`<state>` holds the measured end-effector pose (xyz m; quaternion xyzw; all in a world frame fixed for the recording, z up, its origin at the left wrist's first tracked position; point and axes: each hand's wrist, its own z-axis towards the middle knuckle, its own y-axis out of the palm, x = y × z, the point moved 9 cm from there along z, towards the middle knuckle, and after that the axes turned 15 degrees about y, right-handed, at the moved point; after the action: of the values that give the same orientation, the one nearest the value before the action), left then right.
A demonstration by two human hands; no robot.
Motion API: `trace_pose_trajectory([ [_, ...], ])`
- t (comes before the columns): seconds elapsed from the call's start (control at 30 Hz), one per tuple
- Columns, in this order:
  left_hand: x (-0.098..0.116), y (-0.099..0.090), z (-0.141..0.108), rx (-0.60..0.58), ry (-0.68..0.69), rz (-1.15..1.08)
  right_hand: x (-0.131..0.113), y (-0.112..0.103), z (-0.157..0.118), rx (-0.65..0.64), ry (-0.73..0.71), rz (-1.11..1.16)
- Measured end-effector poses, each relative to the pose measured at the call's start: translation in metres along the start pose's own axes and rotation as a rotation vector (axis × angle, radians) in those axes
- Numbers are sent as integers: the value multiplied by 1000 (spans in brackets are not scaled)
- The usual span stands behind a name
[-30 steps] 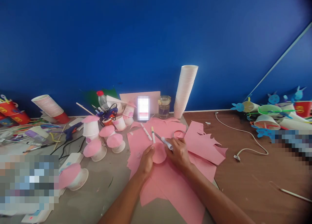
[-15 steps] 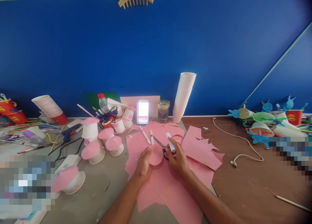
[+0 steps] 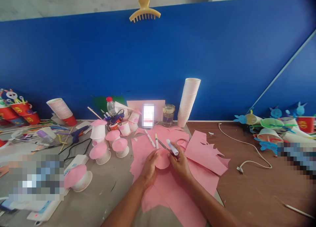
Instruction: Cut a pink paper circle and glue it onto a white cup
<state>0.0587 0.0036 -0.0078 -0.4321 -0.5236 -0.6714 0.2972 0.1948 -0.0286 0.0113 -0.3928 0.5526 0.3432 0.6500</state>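
Note:
A round pink paper disc point(image 3: 163, 159) is pinched along its left edge by my left hand point(image 3: 149, 169), which is closed on it. My right hand point(image 3: 182, 166) is closed with a white glue stick point(image 3: 172, 147) sticking up from its fingers, while its thumb and fingertips touch the disc's right edge. Scissors point(image 3: 163, 145) lie between the hands, their handles mostly hidden by my right hand and the disc. Just beyond are two white pens point(image 3: 149, 138), one with a yellowish-green end. Pink paper sheets point(image 3: 172, 190) lie beneath both hands.
Several paper cups topped with pink discs point(image 3: 120, 147) stand on the left. Behind the paper are a lit, blurred screen point(image 3: 148, 116), a lidded glass jar point(image 3: 168, 115) and a tall stack of white cups point(image 3: 189, 101). A white cable point(image 3: 247, 149) lies on the right.
My right hand's fingers have closed in on the disc's right edge, with the glue stick still in them. The disc stays in my left hand. The view has shifted slightly up and left.

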Motion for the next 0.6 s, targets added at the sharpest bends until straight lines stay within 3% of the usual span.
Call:
trace_pose_trajectory([
  [0.33, 1, 22, -5, -181, -70, -109, 2, -14, 7, 121, -28, 10],
  [0.6, -10, 5, 1, -136, -27, 97, -2, -16, 6, 153, -42, -34],
])
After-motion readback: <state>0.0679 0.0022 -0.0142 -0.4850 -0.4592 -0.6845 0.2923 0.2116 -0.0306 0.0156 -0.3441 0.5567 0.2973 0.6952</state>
